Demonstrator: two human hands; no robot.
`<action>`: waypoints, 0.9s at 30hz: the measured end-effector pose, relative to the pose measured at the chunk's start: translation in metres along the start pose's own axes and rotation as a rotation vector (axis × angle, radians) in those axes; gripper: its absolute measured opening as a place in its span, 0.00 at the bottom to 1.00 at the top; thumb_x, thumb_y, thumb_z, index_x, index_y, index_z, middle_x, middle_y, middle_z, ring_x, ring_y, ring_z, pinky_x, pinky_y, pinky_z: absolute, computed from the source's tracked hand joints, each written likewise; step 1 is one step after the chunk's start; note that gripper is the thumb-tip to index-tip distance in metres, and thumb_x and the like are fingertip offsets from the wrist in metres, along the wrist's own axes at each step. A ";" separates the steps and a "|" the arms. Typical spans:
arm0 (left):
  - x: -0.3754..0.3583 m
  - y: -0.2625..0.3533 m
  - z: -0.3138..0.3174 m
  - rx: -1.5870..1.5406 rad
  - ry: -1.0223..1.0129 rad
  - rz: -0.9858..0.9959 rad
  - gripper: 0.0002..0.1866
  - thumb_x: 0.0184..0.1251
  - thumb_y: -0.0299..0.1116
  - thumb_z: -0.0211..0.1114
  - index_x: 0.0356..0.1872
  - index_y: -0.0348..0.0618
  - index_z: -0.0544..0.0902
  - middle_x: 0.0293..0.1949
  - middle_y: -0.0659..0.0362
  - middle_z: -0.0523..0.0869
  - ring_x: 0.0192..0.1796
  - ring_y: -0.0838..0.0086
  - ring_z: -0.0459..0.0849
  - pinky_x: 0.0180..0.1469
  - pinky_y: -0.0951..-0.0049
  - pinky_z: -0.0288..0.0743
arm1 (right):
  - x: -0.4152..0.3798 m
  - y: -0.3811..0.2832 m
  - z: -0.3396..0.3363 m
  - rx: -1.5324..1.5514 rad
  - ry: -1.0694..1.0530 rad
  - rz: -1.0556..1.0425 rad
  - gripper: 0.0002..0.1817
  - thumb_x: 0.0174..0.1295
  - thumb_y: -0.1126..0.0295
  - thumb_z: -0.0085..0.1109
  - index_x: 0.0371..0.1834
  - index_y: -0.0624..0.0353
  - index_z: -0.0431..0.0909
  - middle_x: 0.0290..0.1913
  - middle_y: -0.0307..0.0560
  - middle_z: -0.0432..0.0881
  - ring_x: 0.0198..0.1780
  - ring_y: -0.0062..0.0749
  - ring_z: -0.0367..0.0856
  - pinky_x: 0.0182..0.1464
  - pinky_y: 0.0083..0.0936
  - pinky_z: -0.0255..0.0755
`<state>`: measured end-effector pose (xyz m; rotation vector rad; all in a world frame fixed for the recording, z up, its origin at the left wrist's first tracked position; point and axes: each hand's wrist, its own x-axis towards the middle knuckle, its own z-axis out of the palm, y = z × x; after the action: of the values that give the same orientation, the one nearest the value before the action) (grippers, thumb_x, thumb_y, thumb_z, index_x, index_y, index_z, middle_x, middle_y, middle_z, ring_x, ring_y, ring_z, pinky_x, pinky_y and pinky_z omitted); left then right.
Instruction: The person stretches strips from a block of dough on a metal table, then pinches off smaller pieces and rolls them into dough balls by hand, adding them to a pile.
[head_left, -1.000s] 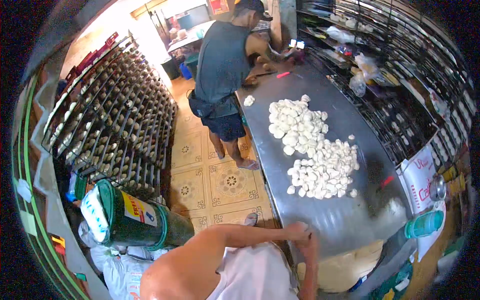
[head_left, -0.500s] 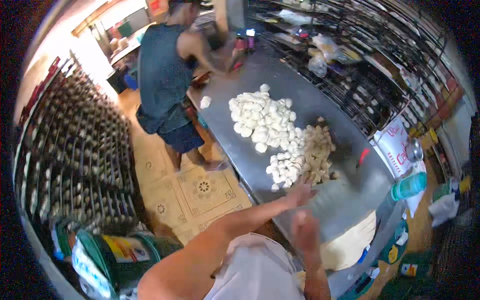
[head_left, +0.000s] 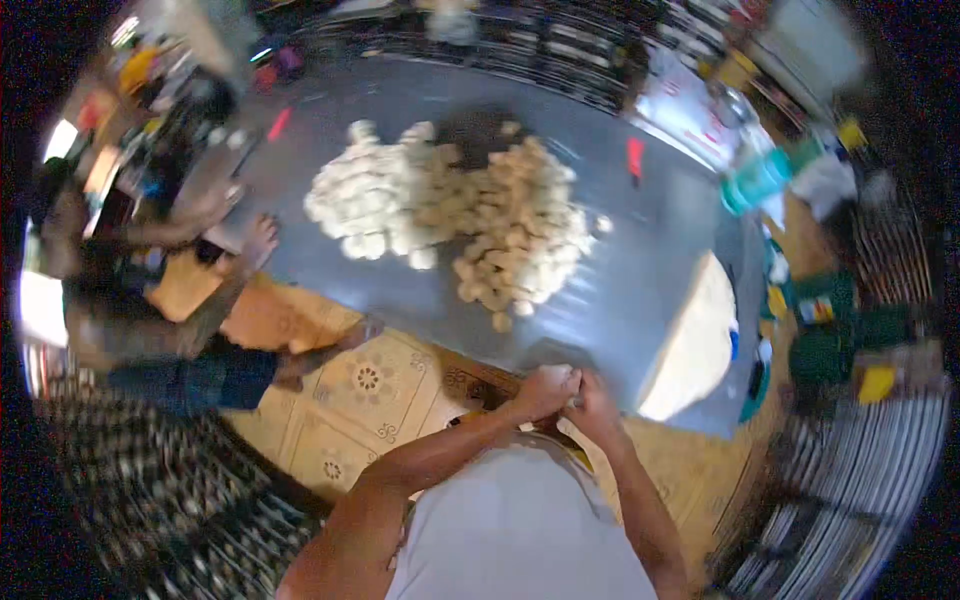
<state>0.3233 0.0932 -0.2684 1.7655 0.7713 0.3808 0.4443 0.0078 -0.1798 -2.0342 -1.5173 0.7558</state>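
Note:
My left hand (head_left: pixel 549 391) and my right hand (head_left: pixel 594 404) meet at the table's near edge, just in front of my white shirt. Both have their fingers curled in and touch each other. Whatever lies between them, if anything, is too small and blurred to make out. Beyond them, a large heap of small dough pieces (head_left: pixel 520 225) is spread over the grey metal table (head_left: pixel 620 290), its left part bright white and the rest in shadow. A big flat sheet of pale dough (head_left: pixel 695 345) lies at the table's right end.
Another person (head_left: pixel 150 330) stands at the table's left end, hands near its edge. A teal bottle-like container (head_left: pixel 757 182) and a printed white sack (head_left: pixel 685 108) are at the back right. Red-handled tools (head_left: pixel 635 158) lie on the table. Racks stand around.
My view has turned, so the table now runs across it. My hands, apart before, have come together at the near edge. The other person appears farther left and lower.

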 end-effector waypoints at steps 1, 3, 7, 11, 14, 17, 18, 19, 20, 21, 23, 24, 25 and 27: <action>0.007 0.013 -0.005 -0.003 -0.057 0.026 0.24 0.80 0.47 0.52 0.35 0.35 0.84 0.34 0.42 0.86 0.37 0.49 0.86 0.42 0.50 0.78 | 0.009 0.002 0.002 -0.097 -0.100 0.083 0.18 0.56 0.71 0.67 0.50 0.63 0.80 0.44 0.67 0.85 0.47 0.63 0.84 0.48 0.49 0.79; 0.017 0.031 -0.014 0.078 0.130 -0.037 0.27 0.75 0.49 0.55 0.26 0.35 0.85 0.29 0.40 0.86 0.35 0.42 0.86 0.38 0.48 0.79 | 0.017 -0.001 0.002 -0.176 -0.180 0.189 0.16 0.57 0.68 0.67 0.47 0.63 0.82 0.40 0.66 0.86 0.43 0.62 0.85 0.46 0.50 0.80; 0.027 0.026 -0.030 0.235 0.283 0.069 0.25 0.76 0.48 0.57 0.25 0.37 0.86 0.25 0.42 0.86 0.31 0.47 0.87 0.37 0.51 0.80 | 0.032 -0.022 -0.001 -0.242 -0.074 0.073 0.13 0.58 0.64 0.66 0.42 0.61 0.84 0.35 0.64 0.87 0.36 0.58 0.87 0.41 0.50 0.80; 0.062 0.007 -0.058 0.290 0.298 -0.062 0.24 0.76 0.50 0.58 0.31 0.39 0.87 0.27 0.46 0.87 0.31 0.51 0.88 0.35 0.50 0.80 | 0.029 -0.070 -0.026 -0.101 0.008 -0.333 0.05 0.60 0.70 0.61 0.30 0.59 0.81 0.21 0.55 0.80 0.27 0.54 0.81 0.33 0.51 0.74; 0.098 0.016 -0.078 0.556 0.581 0.110 0.23 0.75 0.50 0.60 0.49 0.37 0.83 0.35 0.45 0.89 0.35 0.47 0.87 0.36 0.50 0.80 | 0.028 -0.124 -0.044 -0.054 -0.083 -0.566 0.05 0.59 0.68 0.60 0.28 0.57 0.79 0.22 0.52 0.78 0.29 0.51 0.81 0.32 0.48 0.74; 0.092 0.070 -0.102 0.596 0.565 0.349 0.28 0.74 0.48 0.63 0.62 0.34 0.75 0.39 0.43 0.88 0.37 0.44 0.87 0.39 0.51 0.80 | 0.044 -0.070 -0.059 0.041 0.070 -0.386 0.09 0.62 0.64 0.59 0.28 0.57 0.79 0.26 0.54 0.80 0.33 0.53 0.82 0.35 0.46 0.75; 0.088 0.061 -0.103 0.556 0.438 0.305 0.29 0.73 0.46 0.64 0.64 0.34 0.75 0.40 0.42 0.88 0.38 0.45 0.87 0.41 0.52 0.80 | 0.052 -0.036 -0.057 0.167 0.217 -0.202 0.13 0.67 0.61 0.57 0.30 0.58 0.81 0.30 0.56 0.83 0.36 0.55 0.83 0.38 0.46 0.76; 0.084 0.050 -0.103 0.515 0.315 0.255 0.30 0.72 0.45 0.66 0.65 0.33 0.74 0.40 0.42 0.88 0.40 0.46 0.87 0.43 0.53 0.81 | 0.056 0.001 -0.044 0.176 0.217 -0.200 0.13 0.67 0.61 0.57 0.30 0.58 0.81 0.30 0.56 0.83 0.36 0.55 0.83 0.38 0.46 0.76; 0.074 0.026 -0.086 0.413 0.087 0.060 0.29 0.70 0.44 0.68 0.64 0.33 0.77 0.40 0.42 0.89 0.41 0.48 0.88 0.45 0.54 0.81 | 0.058 0.044 -0.030 0.232 0.013 0.039 0.15 0.70 0.58 0.55 0.36 0.59 0.83 0.34 0.58 0.85 0.39 0.57 0.84 0.41 0.46 0.76; 0.065 0.027 -0.065 0.260 -0.050 -0.055 0.25 0.70 0.43 0.68 0.59 0.33 0.81 0.40 0.43 0.89 0.42 0.51 0.89 0.46 0.57 0.82 | 0.049 0.066 -0.031 0.269 -0.077 0.180 0.16 0.72 0.57 0.54 0.40 0.59 0.84 0.37 0.59 0.85 0.40 0.58 0.84 0.43 0.46 0.77; 0.053 0.055 -0.015 0.101 -0.227 -0.225 0.19 0.71 0.42 0.67 0.49 0.34 0.86 0.37 0.45 0.90 0.42 0.60 0.90 0.47 0.61 0.82 | 0.029 0.088 -0.027 0.242 -0.258 0.289 0.21 0.75 0.53 0.51 0.51 0.59 0.83 0.43 0.61 0.87 0.43 0.59 0.86 0.47 0.46 0.77; 0.050 0.076 0.009 0.100 -0.248 -0.286 0.18 0.71 0.42 0.67 0.45 0.34 0.87 0.36 0.46 0.90 0.42 0.64 0.90 0.47 0.64 0.82 | 0.017 0.095 -0.028 0.196 -0.360 0.246 0.25 0.76 0.50 0.49 0.58 0.59 0.81 0.48 0.62 0.87 0.46 0.59 0.86 0.50 0.47 0.77; 0.055 0.077 0.028 0.112 -0.264 -0.295 0.18 0.71 0.42 0.67 0.45 0.34 0.87 0.36 0.46 0.90 0.42 0.64 0.90 0.47 0.64 0.82 | 0.008 0.114 -0.038 0.215 -0.357 0.256 0.25 0.76 0.50 0.49 0.58 0.59 0.81 0.48 0.62 0.87 0.46 0.59 0.86 0.50 0.47 0.77; 0.068 0.072 0.054 0.051 -0.210 -0.423 0.15 0.70 0.38 0.67 0.45 0.33 0.87 0.34 0.49 0.91 0.39 0.68 0.90 0.45 0.65 0.82 | -0.007 0.151 -0.064 0.317 -0.031 0.276 0.24 0.75 0.52 0.52 0.62 0.59 0.78 0.46 0.59 0.87 0.44 0.54 0.87 0.49 0.44 0.78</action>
<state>0.4283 0.0874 -0.2277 1.6044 0.9788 -0.1066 0.5909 -0.0419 -0.2342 -2.0126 -1.0606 1.0646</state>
